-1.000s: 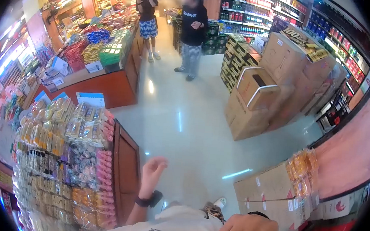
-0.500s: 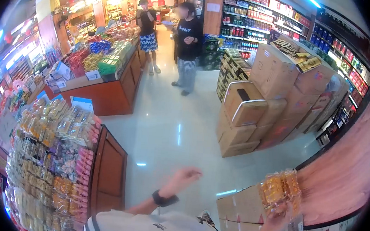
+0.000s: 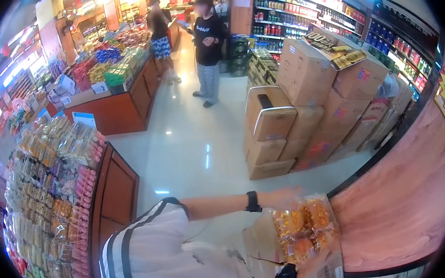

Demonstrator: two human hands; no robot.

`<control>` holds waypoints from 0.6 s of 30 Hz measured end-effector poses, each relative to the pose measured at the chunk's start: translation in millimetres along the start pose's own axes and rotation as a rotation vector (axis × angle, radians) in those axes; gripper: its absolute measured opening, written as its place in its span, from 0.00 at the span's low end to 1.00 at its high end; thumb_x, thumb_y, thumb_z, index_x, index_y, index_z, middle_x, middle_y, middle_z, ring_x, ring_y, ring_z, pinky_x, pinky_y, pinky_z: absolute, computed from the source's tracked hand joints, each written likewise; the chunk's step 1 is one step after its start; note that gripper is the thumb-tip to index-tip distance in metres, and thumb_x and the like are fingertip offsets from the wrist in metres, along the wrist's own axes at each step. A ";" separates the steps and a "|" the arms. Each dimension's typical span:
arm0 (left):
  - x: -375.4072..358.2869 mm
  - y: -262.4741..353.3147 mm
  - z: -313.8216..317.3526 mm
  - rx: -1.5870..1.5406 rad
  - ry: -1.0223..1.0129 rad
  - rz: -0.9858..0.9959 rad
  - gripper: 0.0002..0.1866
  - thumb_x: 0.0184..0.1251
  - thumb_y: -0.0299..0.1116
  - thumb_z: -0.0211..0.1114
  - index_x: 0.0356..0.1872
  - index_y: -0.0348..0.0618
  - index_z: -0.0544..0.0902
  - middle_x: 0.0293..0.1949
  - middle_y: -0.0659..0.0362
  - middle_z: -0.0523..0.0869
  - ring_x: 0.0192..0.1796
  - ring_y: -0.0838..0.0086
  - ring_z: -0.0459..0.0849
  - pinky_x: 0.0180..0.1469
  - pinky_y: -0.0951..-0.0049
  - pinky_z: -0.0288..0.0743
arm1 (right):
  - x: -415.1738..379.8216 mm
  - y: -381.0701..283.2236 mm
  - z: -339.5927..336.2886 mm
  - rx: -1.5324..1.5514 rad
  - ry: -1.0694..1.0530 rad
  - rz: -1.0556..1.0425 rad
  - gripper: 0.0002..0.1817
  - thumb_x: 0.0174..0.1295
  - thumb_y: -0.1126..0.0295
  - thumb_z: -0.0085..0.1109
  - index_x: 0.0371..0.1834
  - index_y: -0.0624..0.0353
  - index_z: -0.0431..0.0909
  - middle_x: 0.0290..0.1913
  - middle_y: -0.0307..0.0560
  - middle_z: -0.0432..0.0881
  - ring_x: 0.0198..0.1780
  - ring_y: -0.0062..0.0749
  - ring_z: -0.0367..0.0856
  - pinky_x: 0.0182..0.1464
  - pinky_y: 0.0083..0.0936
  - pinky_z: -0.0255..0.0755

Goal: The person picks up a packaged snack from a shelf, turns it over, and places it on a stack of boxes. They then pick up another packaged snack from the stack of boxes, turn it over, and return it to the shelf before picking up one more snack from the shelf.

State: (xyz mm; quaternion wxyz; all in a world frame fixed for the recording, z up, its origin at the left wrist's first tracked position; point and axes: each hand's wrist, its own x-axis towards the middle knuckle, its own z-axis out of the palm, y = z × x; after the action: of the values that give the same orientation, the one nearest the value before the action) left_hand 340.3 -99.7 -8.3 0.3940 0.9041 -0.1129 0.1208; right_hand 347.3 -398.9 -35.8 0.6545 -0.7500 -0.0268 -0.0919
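Note:
Several orange snack packs [image 3: 304, 224] in clear plastic are bunched together over an open cardboard box [image 3: 256, 238] at the lower right. My right hand [image 3: 316, 264], with a black band on its wrist, is at their near right side, fingers against the plastic. From the left my left arm reaches across, a dark watch on its wrist. My left hand [image 3: 283, 197] is at the far left edge of the packs, its fingers smeared by motion.
A pink curved counter [image 3: 394, 210] borders the packs on the right. Tall stacked cartons [image 3: 310, 88] stand ahead. On the left is a display of bagged snacks [image 3: 53, 193] over a wooden cabinet [image 3: 116, 193]. Two people [image 3: 208, 49] stand in the aisle beyond.
My left hand has swung right, from over the floor to the packs. The packs have come left and lie flatter, with my right hand still at them. The view has turned slightly right.

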 end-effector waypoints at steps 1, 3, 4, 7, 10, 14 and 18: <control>14.9 2.0 -1.5 -0.008 -0.046 -0.033 0.32 0.63 0.37 0.65 0.68 0.40 0.65 0.60 0.42 0.73 0.63 0.51 0.71 0.65 0.57 0.67 | 6.5 8.4 4.1 -0.078 -0.001 -0.036 0.24 0.72 0.64 0.46 0.68 0.61 0.67 0.74 0.51 0.58 0.71 0.43 0.60 0.65 0.40 0.64; 37.4 -1.0 10.7 0.006 -0.061 -0.038 0.34 0.61 0.36 0.66 0.68 0.40 0.64 0.62 0.41 0.71 0.65 0.50 0.69 0.66 0.56 0.65 | 12.3 21.5 4.3 -0.135 -0.006 -0.036 0.24 0.71 0.65 0.48 0.67 0.60 0.68 0.72 0.49 0.62 0.72 0.41 0.58 0.65 0.41 0.64; 41.6 -14.5 27.4 0.033 -0.032 -0.014 0.34 0.61 0.36 0.66 0.68 0.40 0.65 0.61 0.41 0.71 0.65 0.49 0.69 0.66 0.56 0.65 | 4.6 -9.6 15.0 -0.001 -0.008 0.081 0.24 0.70 0.65 0.49 0.68 0.60 0.68 0.72 0.49 0.63 0.72 0.41 0.59 0.65 0.41 0.64; 55.4 -13.3 41.6 -0.150 -0.116 0.088 0.32 0.59 0.36 0.67 0.65 0.39 0.67 0.60 0.41 0.72 0.63 0.48 0.70 0.66 0.55 0.65 | 6.8 -19.0 31.2 0.308 -0.072 0.322 0.27 0.66 0.66 0.54 0.68 0.63 0.68 0.68 0.49 0.70 0.65 0.37 0.69 0.66 0.33 0.63; 63.3 -10.8 39.4 -0.093 -0.312 0.060 0.31 0.59 0.36 0.68 0.63 0.39 0.69 0.58 0.43 0.74 0.63 0.48 0.71 0.65 0.54 0.66 | 10.3 -9.1 38.4 0.393 -0.165 0.362 0.27 0.66 0.66 0.54 0.68 0.62 0.68 0.68 0.49 0.69 0.65 0.38 0.69 0.65 0.34 0.66; 66.0 -26.3 37.2 -0.061 -0.280 0.047 0.27 0.60 0.35 0.68 0.60 0.38 0.72 0.55 0.45 0.77 0.59 0.49 0.74 0.61 0.55 0.70 | 16.8 -9.8 38.7 0.339 -0.158 0.388 0.30 0.66 0.64 0.53 0.72 0.57 0.63 0.69 0.50 0.67 0.67 0.40 0.66 0.64 0.38 0.63; 61.7 -18.2 37.0 -0.134 -0.164 -0.120 0.25 0.61 0.34 0.67 0.58 0.38 0.73 0.50 0.45 0.80 0.53 0.52 0.79 0.55 0.59 0.74 | 22.9 39.3 43.2 0.390 -0.088 0.378 0.29 0.65 0.64 0.54 0.70 0.56 0.67 0.66 0.49 0.70 0.63 0.38 0.69 0.61 0.31 0.66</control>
State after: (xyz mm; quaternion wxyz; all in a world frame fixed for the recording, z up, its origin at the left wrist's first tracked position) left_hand 408.8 -121.7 -26.2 0.4496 0.8877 -0.0981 0.0146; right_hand 380.5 -363.7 -75.7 0.7903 -0.6047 0.0679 0.0713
